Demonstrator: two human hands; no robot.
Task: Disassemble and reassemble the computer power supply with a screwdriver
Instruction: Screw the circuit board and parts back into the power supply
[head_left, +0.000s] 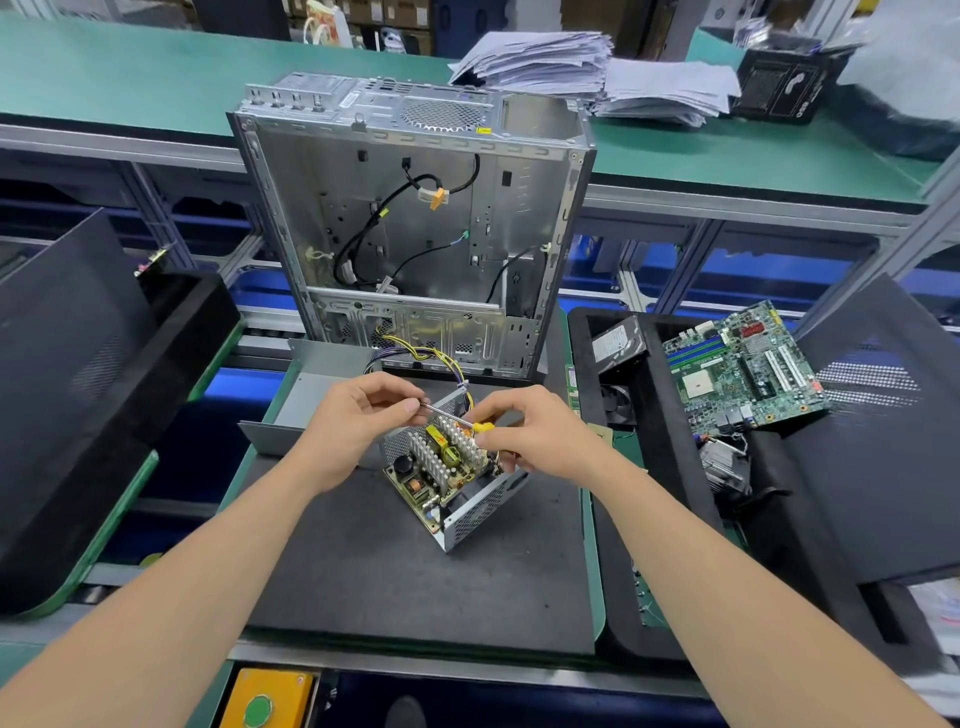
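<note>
At the far left a big black foam-lined tray leans up off the green bench edge. Next to it, on the dark grey rubber work mat, lies a bent grey sheet-metal cover, partly hidden behind the person's left hand. That hand is curled, its thumb and forefinger pinching the tip end of a thin steel-shafted screwdriver with a yellow handle. The tool is held nearly level over the open silver power supply box. The box sits cornerwise in the middle of the mat with its top off, showing heat-sink fins, yellow coils and a circuit board. A bundle of yellow, purple and black wires arcs from its far side towards the bare silver computer case standing upright just behind it. The right hand grips the screwdriver's yellow handle, fingers folded round it, directly above the box's right wall. Further right a black foam tray holds a hard drive and a finned metal cooler. A green motherboard rests tilted across the tray. On the back bench, a loose stack of white papers sits to the right.
</note>
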